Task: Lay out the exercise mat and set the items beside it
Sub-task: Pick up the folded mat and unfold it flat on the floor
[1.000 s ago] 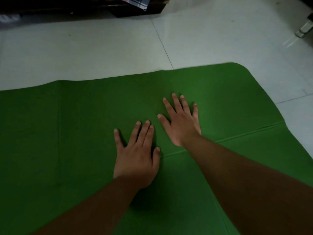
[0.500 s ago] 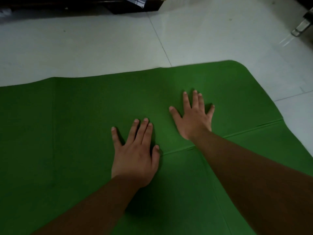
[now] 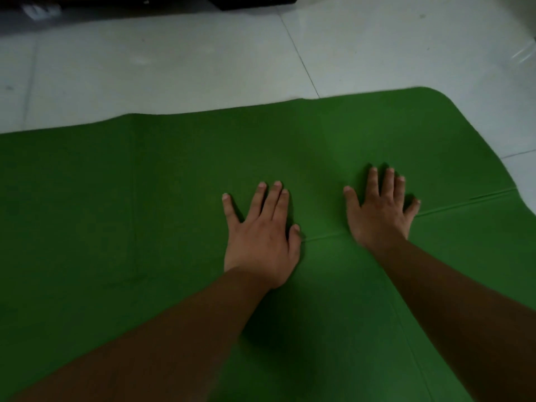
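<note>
A green exercise mat lies spread over the pale tiled floor and fills most of the view, with a rounded far right corner. A fold crease runs across it from the middle to the right edge. My left hand rests flat on the mat, palm down with fingers spread, just left of the crease's end. My right hand lies flat on the crease further right, fingers apart. Neither hand holds anything.
Pale floor tiles stretch beyond the mat's far edge and to its right. Dark furniture lines the top edge of the view. A faint vertical crease marks the mat on the left.
My right hand has slid to the right along the crease, away from my left hand. My left hand has stayed in place.
</note>
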